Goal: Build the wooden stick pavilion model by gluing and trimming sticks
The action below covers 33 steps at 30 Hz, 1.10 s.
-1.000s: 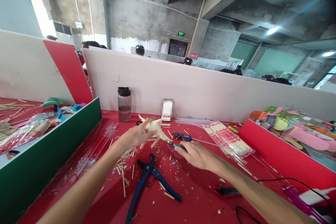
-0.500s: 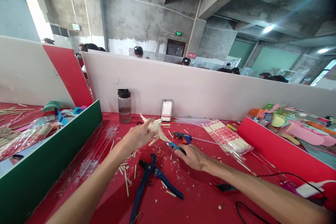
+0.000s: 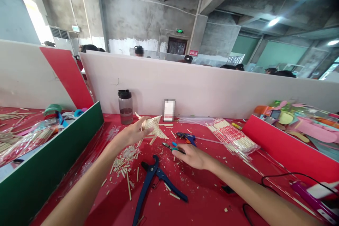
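My left hand (image 3: 134, 135) is closed on the left side of a pale model made of thin wooden sticks (image 3: 153, 127), which has pointed, flaring ends. The fingers hide part of it. My right hand (image 3: 194, 156) grips small pliers (image 3: 167, 146) with teal-blue handles; their metal tip points left, just below the model and apart from it. Behind the right hand lies a blue glue gun (image 3: 186, 137). Closer to me, a large dark-blue cutter (image 3: 151, 170) rests with its handles spread. Stick offcuts (image 3: 124, 160) are scattered below my left hand.
A water bottle (image 3: 125, 107) and a propped phone-like screen (image 3: 168, 110) stand by the white partition (image 3: 212, 91). Bundled sticks (image 3: 233, 136) lie at right. A green divider (image 3: 53, 162) and a red one (image 3: 288, 148) flank the red table; a black cable (image 3: 288, 174) runs at right.
The pliers have come away from the stick model's lower right end, leaving a gap. My left hand and the model have shifted slightly left. The view has turned a little.
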### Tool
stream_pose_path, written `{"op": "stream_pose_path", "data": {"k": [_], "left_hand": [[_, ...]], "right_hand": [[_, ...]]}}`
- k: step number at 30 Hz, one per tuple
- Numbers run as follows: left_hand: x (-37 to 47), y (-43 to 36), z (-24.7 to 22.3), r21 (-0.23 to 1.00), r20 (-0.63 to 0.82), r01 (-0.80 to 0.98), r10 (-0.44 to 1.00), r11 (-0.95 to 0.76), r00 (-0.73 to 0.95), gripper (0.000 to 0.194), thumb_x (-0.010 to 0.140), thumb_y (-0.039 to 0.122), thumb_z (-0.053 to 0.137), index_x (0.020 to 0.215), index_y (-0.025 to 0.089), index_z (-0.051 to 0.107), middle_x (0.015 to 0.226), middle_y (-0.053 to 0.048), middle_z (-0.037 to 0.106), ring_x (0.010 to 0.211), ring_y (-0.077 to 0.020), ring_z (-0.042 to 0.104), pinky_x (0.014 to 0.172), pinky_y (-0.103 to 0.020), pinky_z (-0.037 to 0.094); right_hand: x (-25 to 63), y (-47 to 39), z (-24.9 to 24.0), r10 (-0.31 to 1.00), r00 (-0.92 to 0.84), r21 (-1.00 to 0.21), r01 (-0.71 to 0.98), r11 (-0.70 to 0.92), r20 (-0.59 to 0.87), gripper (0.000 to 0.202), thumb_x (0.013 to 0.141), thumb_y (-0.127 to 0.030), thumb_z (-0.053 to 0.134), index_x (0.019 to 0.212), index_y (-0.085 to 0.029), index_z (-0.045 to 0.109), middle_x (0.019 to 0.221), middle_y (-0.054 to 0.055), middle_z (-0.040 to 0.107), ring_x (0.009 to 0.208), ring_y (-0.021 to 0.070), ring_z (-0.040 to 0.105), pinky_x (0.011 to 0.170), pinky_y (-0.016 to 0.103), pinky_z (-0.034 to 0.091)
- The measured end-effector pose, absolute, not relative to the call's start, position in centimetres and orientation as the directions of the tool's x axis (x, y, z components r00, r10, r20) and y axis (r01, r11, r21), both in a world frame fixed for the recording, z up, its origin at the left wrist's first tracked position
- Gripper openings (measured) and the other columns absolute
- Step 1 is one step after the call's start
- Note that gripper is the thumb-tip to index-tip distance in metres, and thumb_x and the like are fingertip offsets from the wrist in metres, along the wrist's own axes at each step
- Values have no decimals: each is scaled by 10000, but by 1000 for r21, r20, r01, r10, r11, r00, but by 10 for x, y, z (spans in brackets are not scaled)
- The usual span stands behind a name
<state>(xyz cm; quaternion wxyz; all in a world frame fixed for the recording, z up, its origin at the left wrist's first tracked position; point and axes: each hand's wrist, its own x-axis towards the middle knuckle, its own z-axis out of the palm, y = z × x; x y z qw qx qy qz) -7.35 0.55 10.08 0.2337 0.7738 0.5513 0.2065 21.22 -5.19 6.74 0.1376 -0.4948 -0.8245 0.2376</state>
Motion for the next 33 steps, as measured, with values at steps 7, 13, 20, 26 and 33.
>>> {"op": "stream_pose_path", "data": {"k": [7, 13, 20, 26, 33], "left_hand": [[-68, 5, 100, 543, 8, 803, 958, -245, 288, 768, 888, 669, 432, 1503, 218, 335, 1078, -117, 722, 973, -296, 687, 852, -369, 490], [-67, 4, 100, 544, 26, 796, 953, -266, 301, 733, 893, 660, 439, 1481, 230, 360, 1033, -103, 739, 956, -294, 703, 860, -373, 501], [-65, 5, 96, 549, 22, 793, 954, -262, 300, 767, 885, 669, 451, 1487, 200, 377, 1101, -126, 710, 1014, -322, 686, 894, -410, 500], [-65, 6, 97, 567, 5, 785, 954, -249, 300, 741, 897, 623, 459, 1493, 197, 357, 1084, -126, 707, 1000, -319, 685, 900, -425, 494], [-69, 6, 97, 571, -14, 787, 956, -233, 293, 765, 895, 637, 450, 1496, 176, 344, 1137, -158, 693, 1069, -342, 661, 943, -449, 469]], "right_hand": [[212, -55, 73, 914, -406, -507, 783, 360, 23, 427, 989, -538, 423, 840, -193, 626, 804, 46, 686, 760, 213, 642, 653, 285, 386], [207, -52, 80, 926, -375, -455, 819, 350, 37, 454, 989, -555, 414, 856, -187, 645, 810, 71, 699, 758, 224, 652, 635, 282, 377], [203, -52, 81, 920, -390, -443, 819, 365, 37, 445, 986, -538, 429, 936, -173, 679, 935, 114, 741, 870, 261, 689, 716, 305, 424], [205, -50, 77, 915, -400, -479, 796, 371, 45, 452, 993, -543, 412, 972, -175, 674, 978, 111, 743, 916, 263, 695, 739, 306, 431], [207, -50, 77, 919, -391, -472, 802, 366, 48, 439, 993, -538, 415, 941, -180, 663, 957, 108, 743, 896, 261, 695, 718, 304, 417]]}}
